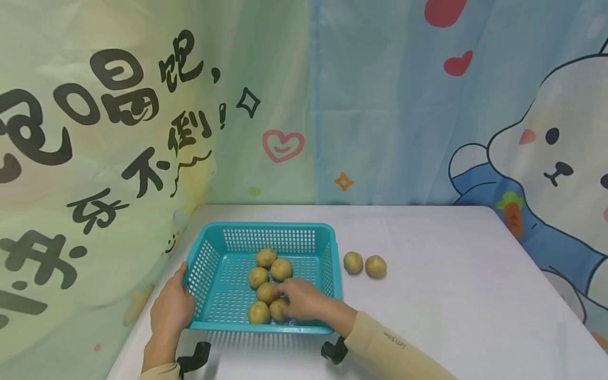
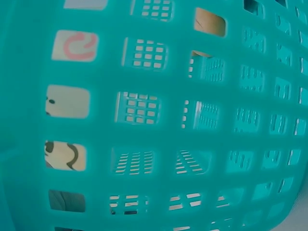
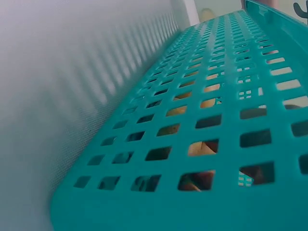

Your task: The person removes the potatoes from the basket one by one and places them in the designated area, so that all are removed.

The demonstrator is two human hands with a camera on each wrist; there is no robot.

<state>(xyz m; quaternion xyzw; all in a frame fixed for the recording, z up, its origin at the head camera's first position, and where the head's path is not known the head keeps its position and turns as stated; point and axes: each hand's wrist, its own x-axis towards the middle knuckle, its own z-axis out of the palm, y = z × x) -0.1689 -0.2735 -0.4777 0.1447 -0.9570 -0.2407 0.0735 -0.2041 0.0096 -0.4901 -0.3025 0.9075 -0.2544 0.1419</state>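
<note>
A teal perforated plastic basket (image 1: 228,226) stands on the left of the table, with several round yellow-brown potatoes in its middle and front part. My left hand (image 1: 172,305) grips the basket's left rim. Inside the basket my right hand (image 1: 304,300) reaches over the front wall, its thumb and fingers around a potato (image 1: 278,309) near the front. Its fingertips also meet a second potato (image 1: 267,292). The left wrist view is filled by the basket's side wall (image 2: 108,130). Through the front wall (image 3: 144,211), the right wrist view shows bits of fingers and potatoes.
Two loose potatoes, one nearer the basket (image 1: 353,263) and one farther right (image 1: 376,267), lie on the white table (image 1: 456,295). A printed curtain (image 1: 380,105) hangs behind and left of the table. Black wrist mounts (image 1: 334,350) sit close to the basket's front.
</note>
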